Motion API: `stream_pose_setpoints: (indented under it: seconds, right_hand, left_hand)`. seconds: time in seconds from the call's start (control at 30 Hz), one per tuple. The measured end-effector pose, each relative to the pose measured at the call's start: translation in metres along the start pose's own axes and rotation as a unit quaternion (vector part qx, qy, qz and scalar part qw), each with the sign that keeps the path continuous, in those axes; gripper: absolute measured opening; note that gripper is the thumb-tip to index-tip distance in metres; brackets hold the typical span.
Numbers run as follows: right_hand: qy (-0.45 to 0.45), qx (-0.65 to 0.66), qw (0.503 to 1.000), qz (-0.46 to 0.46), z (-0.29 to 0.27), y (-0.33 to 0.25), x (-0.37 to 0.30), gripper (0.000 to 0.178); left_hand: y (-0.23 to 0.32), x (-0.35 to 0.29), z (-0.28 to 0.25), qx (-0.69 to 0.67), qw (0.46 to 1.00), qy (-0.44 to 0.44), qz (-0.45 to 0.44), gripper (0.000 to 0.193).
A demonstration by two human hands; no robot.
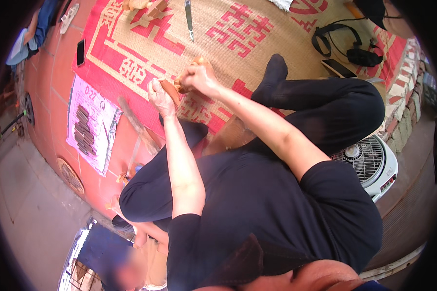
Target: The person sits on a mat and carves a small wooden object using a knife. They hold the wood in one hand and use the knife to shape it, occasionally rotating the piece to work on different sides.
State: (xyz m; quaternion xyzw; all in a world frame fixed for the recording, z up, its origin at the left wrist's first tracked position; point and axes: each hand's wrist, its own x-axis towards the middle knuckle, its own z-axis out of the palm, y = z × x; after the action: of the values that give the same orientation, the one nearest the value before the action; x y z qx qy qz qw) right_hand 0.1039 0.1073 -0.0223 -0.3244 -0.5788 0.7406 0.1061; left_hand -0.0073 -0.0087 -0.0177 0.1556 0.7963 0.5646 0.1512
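My left hand (161,99) is closed around a brown flat piece (170,90), which sticks out from its fingers toward the right; I cannot tell if it is sandpaper or leather. Close beside it, my right hand (201,78) grips a small yellowish-brown wooden piece (202,61) with a rounded end showing beyond the fingers. Much of that piece is hidden by the hand. Both hands are nearly together above the red and tan woven mat (218,58). Farther off on the mat lies a knife-like tool (189,22) with a pointed metal end.
Light wooden pieces (137,5) lie at the far edge. A phone (80,52) rests left, another (339,68) right, near a black strapped headset (364,57). A pink printed sheet (94,123) and a wooden stick (138,125) are left. A fan (361,157) stands right; another person (150,247) sits lower left.
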Motion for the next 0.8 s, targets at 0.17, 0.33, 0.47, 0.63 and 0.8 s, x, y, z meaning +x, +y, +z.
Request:
stream_pose_setpoints:
  seconds: [0.17,0.33,0.47,0.63,0.8]
  right_hand:
    - [-0.006,-0.164,0.986,-0.021,0.028,0.001,0.032,0.02]
    - [-0.051,-0.088,0.995,-0.011,0.021,0.012,0.022,0.02]
    - [-0.095,-0.113,0.988,-0.044,0.005,0.012,0.004,0.017]
    - [-0.079,-0.2,0.977,0.0,-0.004,0.031,-0.019,0.018]
    - [-0.023,-0.177,0.984,0.017,-0.012,0.027,-0.011,0.021]
  left_hand:
    - [0.003,-0.002,0.012,0.01,1.0,0.001,0.02,0.031]
    - [0.022,-0.011,0.019,0.056,0.997,0.005,0.056,0.031]
    - [0.006,-0.003,0.013,0.023,0.999,0.028,0.011,0.029]
    - [0.011,0.008,0.001,-0.107,0.983,0.059,-0.138,0.031]
    - [-0.046,0.013,-0.025,-0.255,0.931,0.133,-0.225,0.019]
